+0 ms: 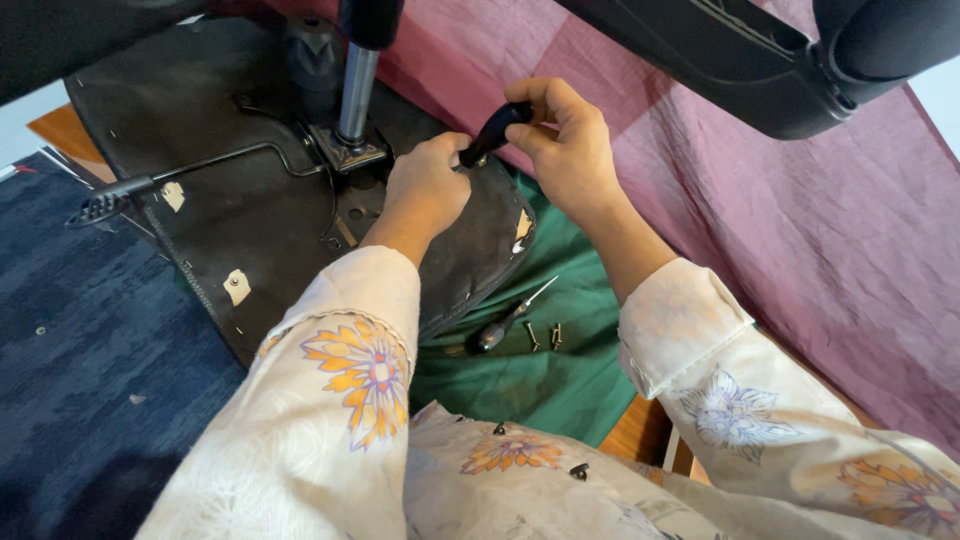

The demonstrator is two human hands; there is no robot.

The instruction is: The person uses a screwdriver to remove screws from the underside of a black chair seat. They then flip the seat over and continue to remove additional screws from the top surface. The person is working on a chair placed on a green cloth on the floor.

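From the head view, your right hand [570,150] gripped the black screwdriver handle [495,133] in closed fingers, tip down at the chair seat's [250,230] near edge. Your left hand [428,190] curled shut just beside the tip, pressing the seat.

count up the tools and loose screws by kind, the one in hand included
screwdrivers with a black handle: 2, one gripped by the right hand at the upturned chair seat with the left hand beside its tip, one lying on the green cloth
loose screws on the green cloth: about 3, small and hard to separate
total: about 5
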